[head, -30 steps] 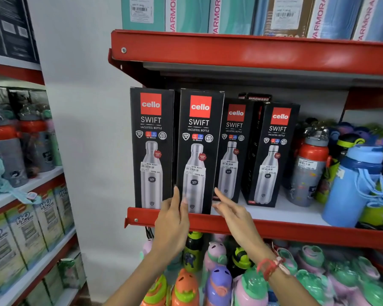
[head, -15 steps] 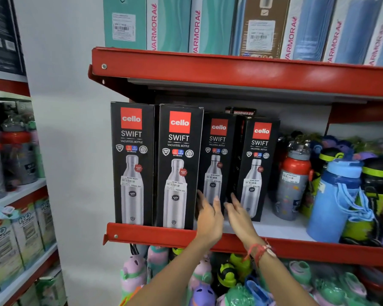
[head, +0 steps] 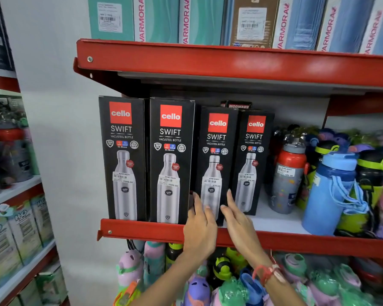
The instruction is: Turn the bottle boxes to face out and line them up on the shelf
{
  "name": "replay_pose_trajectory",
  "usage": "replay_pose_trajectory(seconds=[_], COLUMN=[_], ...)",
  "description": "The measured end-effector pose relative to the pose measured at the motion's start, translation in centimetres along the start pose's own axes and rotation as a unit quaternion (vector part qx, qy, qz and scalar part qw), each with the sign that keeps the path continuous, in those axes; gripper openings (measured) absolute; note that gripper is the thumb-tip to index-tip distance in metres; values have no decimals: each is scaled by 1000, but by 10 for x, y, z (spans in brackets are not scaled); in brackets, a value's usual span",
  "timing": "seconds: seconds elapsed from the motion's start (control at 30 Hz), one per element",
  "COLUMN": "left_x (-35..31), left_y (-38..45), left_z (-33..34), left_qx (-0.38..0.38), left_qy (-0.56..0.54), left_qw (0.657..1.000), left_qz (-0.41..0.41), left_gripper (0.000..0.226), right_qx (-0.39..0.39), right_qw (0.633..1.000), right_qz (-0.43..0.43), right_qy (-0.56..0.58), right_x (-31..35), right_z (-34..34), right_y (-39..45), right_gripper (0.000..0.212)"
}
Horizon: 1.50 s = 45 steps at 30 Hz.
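Four black bottle boxes stand face out on the red shelf (head: 142, 230). The first box (head: 122, 155) and second box (head: 170, 160) sit side by side at the front lip. The third box (head: 216, 155) stands slightly further back. The fourth box (head: 252, 160) stands further back again, close beside the third. My left hand (head: 200, 233) holds the third box's lower left edge. My right hand (head: 239, 224) presses against its lower right edge. Both hands cover the bottom of that box.
A red-and-grey bottle (head: 289, 173) and a blue bottle (head: 332, 191) crowd the shelf right of the boxes, with a strip of white shelf between. Another black box (head: 238, 106) peeks up behind. The upper shelf (head: 208, 62) hangs just above the box tops. Colourful bottles (head: 226, 283) fill the shelf below.
Both hands moved right from the second box's base to the third box and closed in on its sides. The fourth box now sits closer to the third and faces more squarely out.
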<state>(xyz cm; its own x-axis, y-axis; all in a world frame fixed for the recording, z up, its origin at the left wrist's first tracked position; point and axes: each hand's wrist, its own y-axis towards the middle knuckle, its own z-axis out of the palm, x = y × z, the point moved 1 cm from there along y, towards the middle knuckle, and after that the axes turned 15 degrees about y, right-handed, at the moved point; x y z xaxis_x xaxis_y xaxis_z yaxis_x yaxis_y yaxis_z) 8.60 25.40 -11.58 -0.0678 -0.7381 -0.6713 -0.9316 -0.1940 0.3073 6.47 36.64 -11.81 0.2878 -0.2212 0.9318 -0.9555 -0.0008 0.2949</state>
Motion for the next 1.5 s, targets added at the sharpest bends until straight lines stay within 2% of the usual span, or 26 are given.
replay_pose_trajectory(seconds=[0.4, 0.47, 0.53, 0.57, 0.67, 0.73, 0.8, 0.9, 1.03, 1.13, 1.3, 1.5], left_x=[7, 3, -10, -18, -48, -66, -77, -85, -81, -76, -63, -56], left_y=[-36, -41, -46, -46, -34, -19, -4, 17, 19, 0, -26, -42], left_z=[-28, -28, -25, -20, 14, 38, 52, 60, 59, 54, 37, 23], left_qx=[-30, -97, -173, -173, -51, 27, 58, 69, 74, 77, 64, 78], left_qy=[-20, -4, -33, -58, -109, -112, -123, -137, -124, -118, -112, -102], left_qw=[999, 994, 979, 974, 979, 986, 988, 988, 989, 990, 991, 990], left_qz=[21, 45, 104, 135, 163, 124, 75, 15, -23, 5, 37, 52], left_gripper=[53, 50, 41, 38, 43, 53, 62, 62, 55, 54, 51, 49], right_qx=[13, -2, -47, -75, -128, -115, -81, -37, -22, -16, -16, -19], right_qw=[999, 999, 997, 995, 989, 992, 994, 996, 999, 999, 999, 999], right_qz=[-43, -44, -55, -64, -65, -44, -23, -4, -20, -33, -15, -31], right_qy=[11, 20, 30, 31, 31, 39, 66, 79, 44, 26, 28, 16], right_x=[-2, -3, -3, -3, -7, -13, -18, -25, -25, -24, -19, -8], right_z=[-16, -21, -30, -37, -57, -68, -73, -75, -73, -76, -85, -82], right_y=[-28, -26, -20, -14, 11, 29, 43, 54, 48, 29, -9, -33], right_gripper=[43, 40, 38, 37, 41, 48, 53, 55, 56, 61, 57, 54])
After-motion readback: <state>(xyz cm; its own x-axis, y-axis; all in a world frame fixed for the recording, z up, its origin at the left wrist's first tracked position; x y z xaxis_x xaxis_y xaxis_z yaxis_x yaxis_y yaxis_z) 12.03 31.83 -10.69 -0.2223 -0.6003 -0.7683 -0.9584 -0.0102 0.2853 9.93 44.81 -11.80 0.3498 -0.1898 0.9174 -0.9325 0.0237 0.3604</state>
